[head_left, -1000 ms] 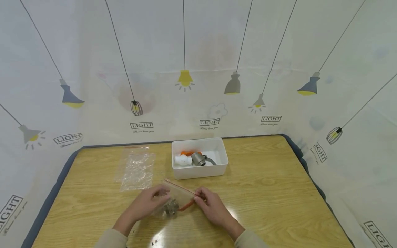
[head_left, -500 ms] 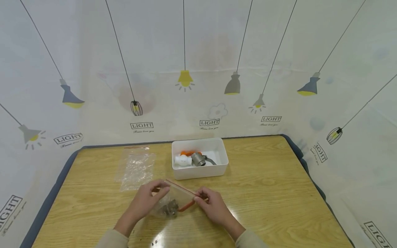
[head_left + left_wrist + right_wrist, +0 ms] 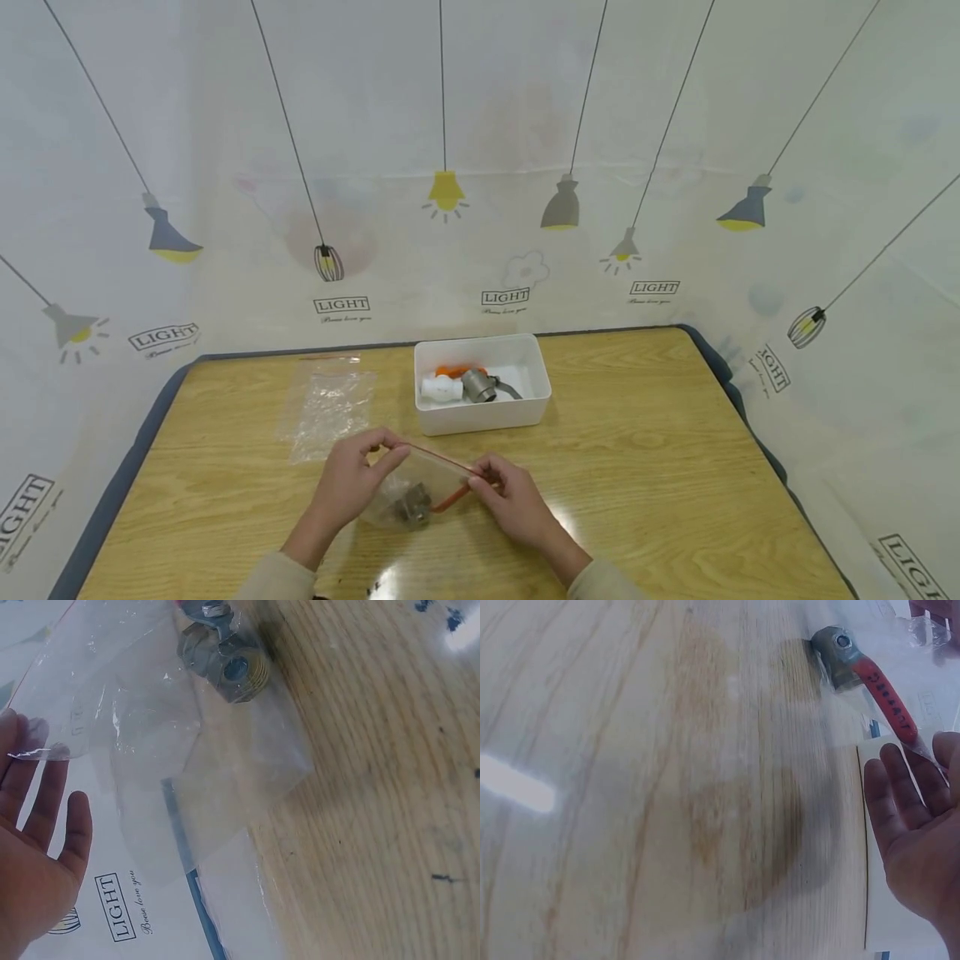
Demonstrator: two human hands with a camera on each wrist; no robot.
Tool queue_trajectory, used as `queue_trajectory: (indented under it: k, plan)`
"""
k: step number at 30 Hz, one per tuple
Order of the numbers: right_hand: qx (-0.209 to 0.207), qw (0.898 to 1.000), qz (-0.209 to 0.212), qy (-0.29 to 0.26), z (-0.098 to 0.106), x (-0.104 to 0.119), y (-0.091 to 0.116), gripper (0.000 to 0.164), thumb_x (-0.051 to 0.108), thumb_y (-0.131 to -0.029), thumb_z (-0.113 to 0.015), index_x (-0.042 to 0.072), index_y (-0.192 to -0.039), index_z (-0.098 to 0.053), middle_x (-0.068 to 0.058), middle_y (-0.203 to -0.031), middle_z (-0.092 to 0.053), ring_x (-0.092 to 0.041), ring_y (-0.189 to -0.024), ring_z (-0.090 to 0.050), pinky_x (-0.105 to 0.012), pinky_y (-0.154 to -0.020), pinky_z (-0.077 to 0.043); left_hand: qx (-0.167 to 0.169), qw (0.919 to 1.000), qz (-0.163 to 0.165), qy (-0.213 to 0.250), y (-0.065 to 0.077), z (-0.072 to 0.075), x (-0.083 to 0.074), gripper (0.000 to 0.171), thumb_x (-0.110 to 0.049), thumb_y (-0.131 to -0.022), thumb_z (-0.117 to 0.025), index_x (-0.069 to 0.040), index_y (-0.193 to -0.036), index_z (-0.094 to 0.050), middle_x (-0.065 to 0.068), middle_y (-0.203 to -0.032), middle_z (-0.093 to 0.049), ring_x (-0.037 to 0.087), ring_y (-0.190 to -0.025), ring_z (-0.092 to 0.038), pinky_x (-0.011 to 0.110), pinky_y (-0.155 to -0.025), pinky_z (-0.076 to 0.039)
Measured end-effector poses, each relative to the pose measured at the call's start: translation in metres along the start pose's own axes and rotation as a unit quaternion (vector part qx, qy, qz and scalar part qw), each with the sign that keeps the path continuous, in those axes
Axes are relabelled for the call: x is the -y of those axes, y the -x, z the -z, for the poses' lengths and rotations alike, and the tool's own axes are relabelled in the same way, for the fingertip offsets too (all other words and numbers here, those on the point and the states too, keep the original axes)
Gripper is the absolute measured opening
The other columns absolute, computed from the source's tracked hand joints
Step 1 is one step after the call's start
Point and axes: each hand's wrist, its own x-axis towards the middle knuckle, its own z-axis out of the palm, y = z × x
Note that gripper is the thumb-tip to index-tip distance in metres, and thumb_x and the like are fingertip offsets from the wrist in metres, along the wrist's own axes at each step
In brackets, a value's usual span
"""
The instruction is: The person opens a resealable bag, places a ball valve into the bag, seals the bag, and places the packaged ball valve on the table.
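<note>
A clear zip-lock bag (image 3: 438, 471) with a red seal line hangs between my hands over the table. Inside lies a metal ball valve (image 3: 412, 505); its red lever handle (image 3: 885, 696) points toward the right hand. My left hand (image 3: 351, 475) pinches the bag's top left corner between thumb and fingers. At the other end of the seal line, my right hand (image 3: 519, 504) pinches the bag's right corner. The left wrist view shows the valve's threaded opening (image 3: 238, 669) through the plastic. Part of the right fingers is hidden behind the bag's corner.
Behind the hands stands a white bin (image 3: 483, 420) holding a white fitting (image 3: 442, 388), a grey metal valve (image 3: 478, 385) and an orange part (image 3: 459, 370). Clear plastic bags (image 3: 330, 412) lie flat to its left. A printed curtain (image 3: 420, 275) borders the wooden table (image 3: 660, 467).
My left hand has shifted up to the bag's top left corner and now pinches it there. The right hand keeps its hold, almost still.
</note>
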Motion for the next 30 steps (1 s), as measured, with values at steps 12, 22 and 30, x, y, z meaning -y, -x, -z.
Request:
queue_trajectory:
  k: [12, 22, 30]
  plan:
    - [-0.003, 0.999, 0.008, -0.039, -0.003, -0.018, -0.003, 0.014, 0.022, -0.096, -0.061, 0.008, -0.099, -0.062, -0.01, -0.097, -0.073, -0.015, -0.091, -0.069, -0.02, -0.075, -0.053, 0.038, 0.998, 0.042, 0.026, 0.002, 0.003, -0.003, 0.006, -0.033, -0.087, -0.073, -0.029, -0.092, -0.07, -0.019, -0.085, -0.068, 0.003, -0.09, -0.063, 0.032, -0.088, -0.049]
    - [-0.021, 0.995, 0.032, -0.095, -0.008, -0.019, -0.004, 0.017, 0.017, -0.098, -0.058, 0.001, -0.102, -0.058, -0.015, -0.1, -0.065, -0.007, -0.091, -0.063, -0.018, -0.078, -0.051, 0.01, 0.9972, 0.06, 0.045, 0.002, 0.004, -0.003, 0.006, -0.026, -0.088, -0.072, -0.023, -0.093, -0.07, -0.008, -0.09, -0.07, 0.006, -0.086, -0.061, 0.028, -0.083, -0.051]
    - [-0.075, 0.989, 0.107, -0.061, -0.011, 0.004, -0.002, 0.008, 0.008, -0.1, -0.051, 0.0, -0.102, -0.052, -0.012, -0.085, -0.059, 0.001, -0.072, -0.051, -0.02, -0.064, -0.046, -0.013, 0.9956, 0.06, 0.07, 0.006, 0.011, -0.008, 0.008, -0.025, -0.088, -0.072, -0.022, -0.095, -0.07, -0.006, -0.095, -0.071, 0.006, -0.088, -0.06, 0.028, -0.081, -0.051]
